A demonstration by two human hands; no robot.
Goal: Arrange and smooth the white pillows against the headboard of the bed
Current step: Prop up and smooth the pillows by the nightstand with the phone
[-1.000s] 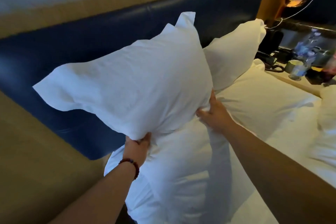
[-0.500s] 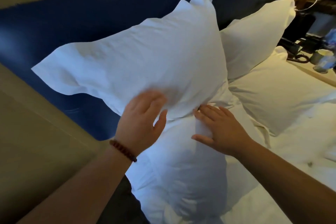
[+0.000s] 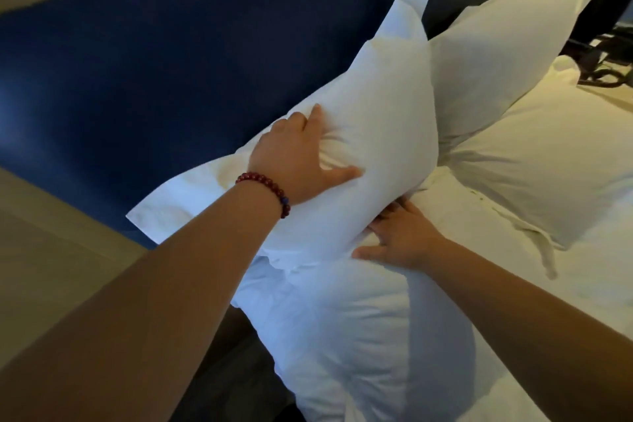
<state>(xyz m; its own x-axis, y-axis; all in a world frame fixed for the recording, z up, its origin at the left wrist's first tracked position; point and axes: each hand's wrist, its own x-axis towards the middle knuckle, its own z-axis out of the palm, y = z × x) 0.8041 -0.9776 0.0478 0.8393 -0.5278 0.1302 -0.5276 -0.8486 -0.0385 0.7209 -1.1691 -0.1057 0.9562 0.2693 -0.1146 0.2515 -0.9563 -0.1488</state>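
Observation:
A white pillow leans upright against the dark blue headboard. My left hand, with a red bead bracelet on the wrist, presses its spread fingers into the pillow's front and dents it. My right hand lies flat with fingers spread at the pillow's lower edge, its fingertips tucked under it. Beneath lies a second white pillow, flat on the bed. Another upright pillow stands to the right against the headboard, over a flat pillow.
A tan wooden frame borders the headboard on the left and below. Dark objects and cables on a bedside table show at the far right edge. The white sheet stretches to the right.
The upright pillow has been pushed back and down against the headboard. My left hand moved up its front and now presses in. My right hand slid to its lower edge.

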